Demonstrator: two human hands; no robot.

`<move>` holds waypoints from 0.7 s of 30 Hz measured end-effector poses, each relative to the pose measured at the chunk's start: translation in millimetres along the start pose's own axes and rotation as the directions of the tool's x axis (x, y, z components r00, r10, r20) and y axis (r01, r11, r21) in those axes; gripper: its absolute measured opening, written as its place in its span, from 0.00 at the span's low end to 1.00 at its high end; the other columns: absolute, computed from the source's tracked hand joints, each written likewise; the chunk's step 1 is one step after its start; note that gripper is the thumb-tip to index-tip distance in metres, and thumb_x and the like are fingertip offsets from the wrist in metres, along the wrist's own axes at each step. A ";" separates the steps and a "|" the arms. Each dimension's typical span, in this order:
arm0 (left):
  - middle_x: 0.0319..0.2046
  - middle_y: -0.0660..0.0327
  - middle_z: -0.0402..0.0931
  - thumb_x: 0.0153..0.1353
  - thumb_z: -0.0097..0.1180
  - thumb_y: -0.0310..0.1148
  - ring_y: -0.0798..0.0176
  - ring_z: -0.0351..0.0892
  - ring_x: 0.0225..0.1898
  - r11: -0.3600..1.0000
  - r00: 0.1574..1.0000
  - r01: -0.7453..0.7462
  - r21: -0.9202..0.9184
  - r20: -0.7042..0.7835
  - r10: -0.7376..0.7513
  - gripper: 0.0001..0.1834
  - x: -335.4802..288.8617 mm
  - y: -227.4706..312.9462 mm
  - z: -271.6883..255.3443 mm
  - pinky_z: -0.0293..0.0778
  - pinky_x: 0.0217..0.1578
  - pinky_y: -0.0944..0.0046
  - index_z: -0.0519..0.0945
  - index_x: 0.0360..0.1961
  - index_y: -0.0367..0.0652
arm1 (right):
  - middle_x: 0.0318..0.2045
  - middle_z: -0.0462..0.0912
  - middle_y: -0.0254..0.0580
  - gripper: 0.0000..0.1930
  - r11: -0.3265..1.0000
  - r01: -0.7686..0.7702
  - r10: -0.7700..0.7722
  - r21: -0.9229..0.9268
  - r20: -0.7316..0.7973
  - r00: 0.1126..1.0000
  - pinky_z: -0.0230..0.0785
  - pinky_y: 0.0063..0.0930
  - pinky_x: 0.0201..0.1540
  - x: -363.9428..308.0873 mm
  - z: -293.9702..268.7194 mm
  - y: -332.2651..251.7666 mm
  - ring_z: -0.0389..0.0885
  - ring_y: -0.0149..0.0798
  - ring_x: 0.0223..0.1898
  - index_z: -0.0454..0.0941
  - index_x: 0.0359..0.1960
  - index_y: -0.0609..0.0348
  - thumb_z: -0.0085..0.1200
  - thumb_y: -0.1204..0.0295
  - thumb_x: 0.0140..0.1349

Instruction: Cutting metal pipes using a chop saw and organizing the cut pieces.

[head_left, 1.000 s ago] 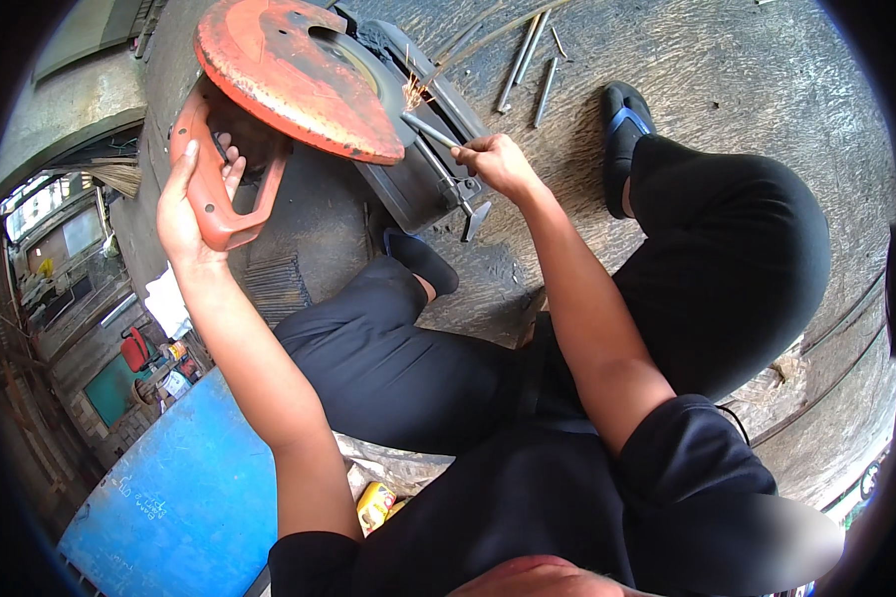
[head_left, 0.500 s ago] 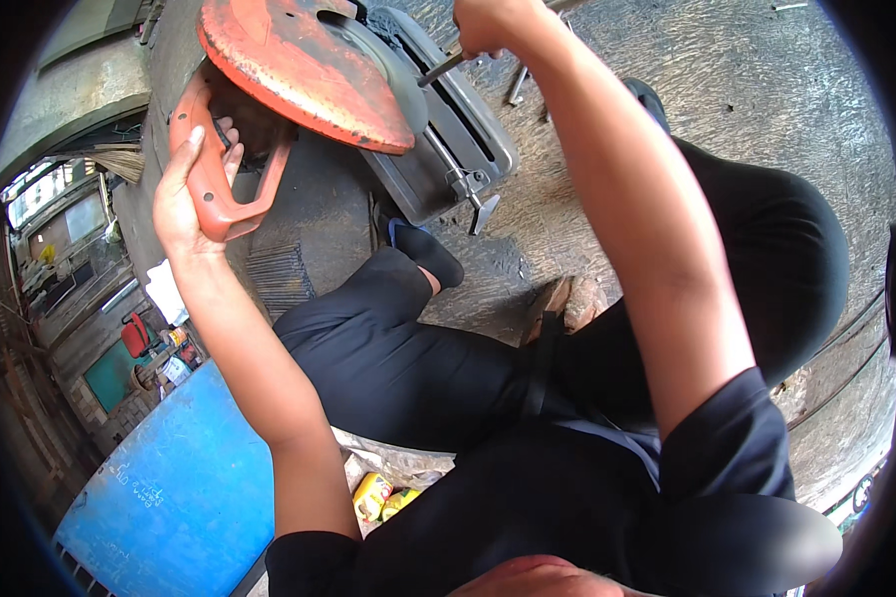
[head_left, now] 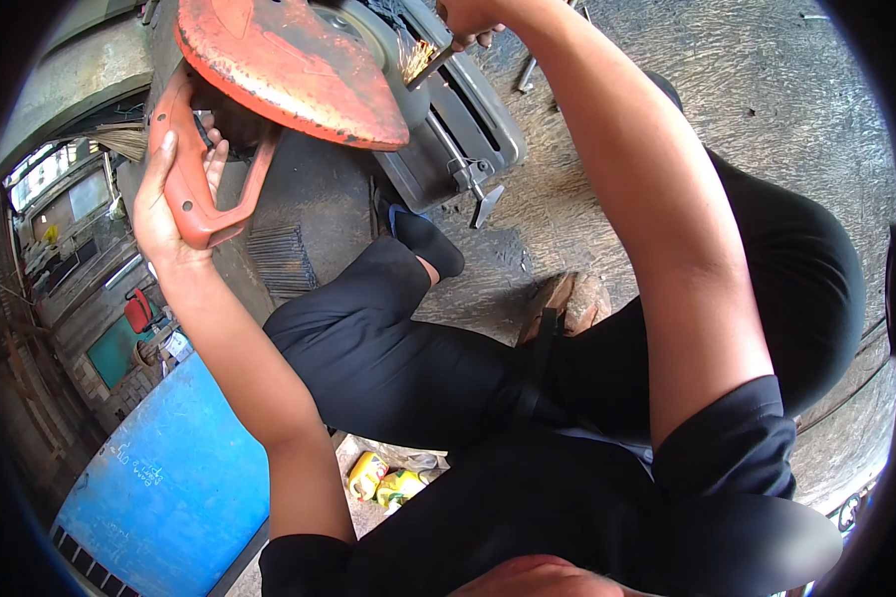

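Observation:
My left hand [head_left: 159, 214] is wrapped round the orange loop handle [head_left: 194, 194] of a cut-off saw, fingers inside the loop. The saw's worn orange guard [head_left: 294, 75] covers most of its grey abrasive disc [head_left: 408, 101]. At the top, my right hand [head_left: 475, 18] grips a thin dark metal rod [head_left: 429, 70], its far end against the side of the disc. Orange sparks [head_left: 416, 58] spray up from that contact. Beneath the disc lies the saw's dark base [head_left: 408, 171], with a clamp lever [head_left: 486, 206] at its near corner.
Short metal pieces [head_left: 527, 75] lie on the worn floor beyond the base. A bundle of thin rods [head_left: 279, 259] sits near my foot [head_left: 430, 246]. Bricks [head_left: 577, 301] lie between my legs. A blue drum [head_left: 169, 478] stands at lower left, yellow packets [head_left: 368, 476] beside it.
Sparks now fly where the rod meets the disc; none showed before. The saw handle, guard and my left hand appear slightly farther left, and my right hand a little lower and left.

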State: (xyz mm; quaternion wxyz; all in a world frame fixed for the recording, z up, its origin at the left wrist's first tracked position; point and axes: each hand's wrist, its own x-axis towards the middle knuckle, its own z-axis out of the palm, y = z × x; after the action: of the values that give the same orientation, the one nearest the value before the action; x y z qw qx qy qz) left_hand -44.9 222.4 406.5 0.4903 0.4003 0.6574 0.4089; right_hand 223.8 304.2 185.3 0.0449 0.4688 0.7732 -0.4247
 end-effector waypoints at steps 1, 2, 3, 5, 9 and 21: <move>0.47 0.44 0.72 0.61 0.55 0.30 0.52 0.75 0.45 1.000 1.000 0.003 -0.001 0.008 -0.003 0.27 0.5 -0.5 3.1 0.73 0.51 0.55 0.64 0.58 0.29 | 0.33 0.85 0.45 0.13 1.000 -0.008 0.008 0.002 0.000 1.000 0.76 0.38 0.34 -0.2 0.3 4.8 0.84 0.41 0.32 0.85 0.32 0.60 0.62 0.64 0.51; 0.47 0.45 0.72 0.61 0.55 0.30 0.52 0.75 0.45 1.000 1.000 0.006 -0.012 0.022 -0.006 0.27 0.8 -0.8 5.7 0.73 0.51 0.54 0.64 0.58 0.29 | 0.33 0.85 0.45 0.13 1.000 -0.006 0.006 -0.019 -0.015 1.000 0.76 0.38 0.34 0.0 0.4 9.0 0.84 0.41 0.32 0.85 0.32 0.60 0.62 0.64 0.50; 0.47 0.45 0.72 0.61 0.55 0.31 0.52 0.75 0.45 1.000 0.999 0.010 -0.022 0.035 -0.009 0.27 1.3 -1.1 8.0 0.72 0.52 0.54 0.64 0.58 0.29 | 0.32 0.85 0.46 0.14 0.999 -0.004 0.003 -0.040 -0.029 1.000 0.76 0.37 0.34 0.1 0.4 13.1 0.84 0.41 0.32 0.85 0.33 0.60 0.62 0.64 0.49; 0.47 0.45 0.72 0.61 0.55 0.31 0.52 0.75 0.45 1.000 1.000 0.011 -0.021 0.028 -0.011 0.26 2.2 -1.1 7.5 0.72 0.53 0.54 0.64 0.58 0.29 | 0.32 0.85 0.46 0.14 0.998 0.013 -0.016 -0.058 -0.052 0.998 0.75 0.37 0.34 3.6 2.9 15.2 0.84 0.42 0.32 0.85 0.32 0.60 0.62 0.64 0.49; 0.47 0.46 0.73 0.61 0.54 0.31 0.53 0.75 0.45 1.000 1.000 0.010 -0.029 0.026 -0.009 0.26 2.9 -2.4 10.8 0.70 0.54 0.53 0.65 0.57 0.29 | 0.32 0.85 0.45 0.15 0.999 -0.040 0.040 -0.010 0.003 0.999 0.75 0.37 0.34 11.5 4.0 21.1 0.84 0.42 0.32 0.85 0.32 0.59 0.63 0.62 0.47; 0.46 0.46 0.73 0.61 0.54 0.30 0.52 0.75 0.46 1.000 1.000 -0.005 -0.023 -0.001 0.005 0.25 0.7 -0.5 12.9 0.69 0.55 0.52 0.65 0.57 0.29 | 0.31 0.85 0.47 0.14 0.999 0.043 -0.046 -0.027 -0.110 0.993 0.75 0.36 0.33 8.0 17.7 30.0 0.83 0.42 0.30 0.85 0.29 0.60 0.60 0.62 0.46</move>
State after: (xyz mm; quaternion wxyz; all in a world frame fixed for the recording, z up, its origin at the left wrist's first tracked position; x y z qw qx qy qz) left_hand -32.6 224.8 403.5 0.4937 0.3959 0.6519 0.4178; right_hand 236.5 303.4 151.8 -0.0016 0.4736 0.7900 -0.3894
